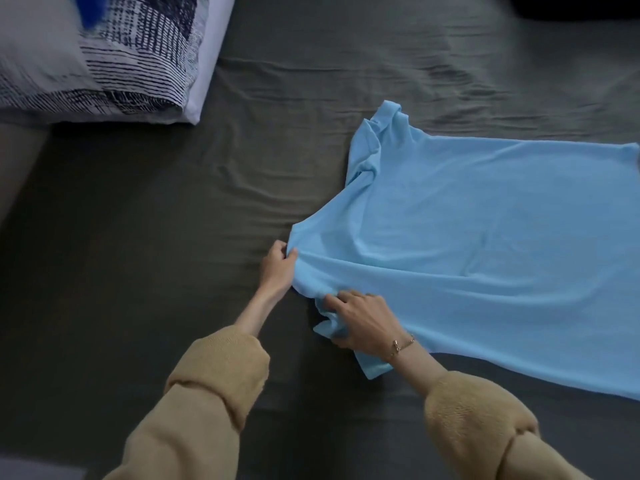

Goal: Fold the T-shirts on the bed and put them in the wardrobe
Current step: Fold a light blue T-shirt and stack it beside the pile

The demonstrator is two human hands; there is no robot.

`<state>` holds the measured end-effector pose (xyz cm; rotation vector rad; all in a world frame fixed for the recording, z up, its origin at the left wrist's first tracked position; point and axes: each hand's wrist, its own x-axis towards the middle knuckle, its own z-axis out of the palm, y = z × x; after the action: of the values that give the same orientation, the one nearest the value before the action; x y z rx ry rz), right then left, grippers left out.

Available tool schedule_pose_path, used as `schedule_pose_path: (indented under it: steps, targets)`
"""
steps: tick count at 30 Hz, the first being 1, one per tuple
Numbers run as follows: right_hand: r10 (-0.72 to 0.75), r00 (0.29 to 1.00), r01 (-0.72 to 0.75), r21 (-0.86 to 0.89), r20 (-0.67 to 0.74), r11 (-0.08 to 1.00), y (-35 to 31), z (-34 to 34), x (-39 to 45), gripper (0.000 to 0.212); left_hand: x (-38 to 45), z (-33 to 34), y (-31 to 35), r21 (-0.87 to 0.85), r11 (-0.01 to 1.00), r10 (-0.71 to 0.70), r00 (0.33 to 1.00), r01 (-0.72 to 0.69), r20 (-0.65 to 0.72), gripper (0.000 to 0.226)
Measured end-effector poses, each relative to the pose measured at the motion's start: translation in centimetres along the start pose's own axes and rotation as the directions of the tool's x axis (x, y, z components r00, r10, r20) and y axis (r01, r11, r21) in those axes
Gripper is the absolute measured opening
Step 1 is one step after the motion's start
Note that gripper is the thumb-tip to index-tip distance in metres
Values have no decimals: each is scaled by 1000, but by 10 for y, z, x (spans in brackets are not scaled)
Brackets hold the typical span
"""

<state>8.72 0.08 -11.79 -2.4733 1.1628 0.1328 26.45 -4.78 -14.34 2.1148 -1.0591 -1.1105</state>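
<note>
A light blue T-shirt (pixel 478 237) lies spread on the dark grey bed sheet (pixel 138 237), its hem running off towards the right edge of view. My left hand (pixel 277 265) pinches the shirt's left edge near the collar and shoulder. My right hand (pixel 367 323) lies on the near sleeve, its fingers curled into the bunched fabric there. The far sleeve (pixel 374 133) is crumpled at the top of the shirt. Both arms wear tan sweater sleeves, and a thin bracelet sits on the right wrist.
A pillow (pixel 97 60) with a dark blue and white pattern lies at the top left of the bed. A dark object (pixel 575 6) shows at the top right corner. The bed's left edge (pixel 20 161) runs down the left side.
</note>
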Motion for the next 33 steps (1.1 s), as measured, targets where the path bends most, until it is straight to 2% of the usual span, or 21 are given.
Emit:
schedule_pose_path:
  steps: [3,5,7,9,12,15,17,21,23,25,29,31,33]
  targets:
    - [1,989,-2,5,145,1000,-1,-5,1,30,-8,1,-4,-119,990,-67,991,82,119,20]
    - [-1,964,-41,154,266,987,-1,-10,1,26,-11,1,-6,-133,985,-86,983,108,162,20]
    - [-61,905,-78,307,420,949,-1,-15,1,27,-14,-1,-8,-89,990,-91,982,106,163,17]
    - [-117,831,-121,382,544,916,0,-19,-2,24,-19,-3,-12,-69,991,-104,976,119,191,14]
    - [-131,745,-191,397,654,898,1,-20,-6,19,-33,-7,-20,-42,994,-92,970,103,223,11]
    - [-162,671,-247,424,724,871,2,-20,-10,27,-46,-8,-24,-4,999,-46,984,47,172,18]
    - [-155,687,-307,476,710,824,2,-20,-13,31,-50,-7,-26,69,997,-34,993,26,114,12]
    - [41,853,-314,449,520,836,14,-23,-21,16,-62,-5,-23,154,986,-74,997,69,25,23]
    - [153,852,-363,352,501,863,24,-26,-28,7,-74,-3,-21,231,966,-116,993,114,-6,31]
    - [276,777,-466,223,565,856,36,-27,-38,23,-90,-2,-23,298,940,-162,986,163,-28,35]
    - [468,516,-753,120,718,647,51,-22,-62,35,-119,7,-41,239,941,-258,965,241,45,41]
    - [515,458,-821,123,725,557,53,-16,-74,35,-135,15,-44,211,939,-297,950,272,99,42]
    - [552,467,-872,257,691,416,49,-4,-84,32,-149,23,-45,177,943,-310,938,281,158,39]
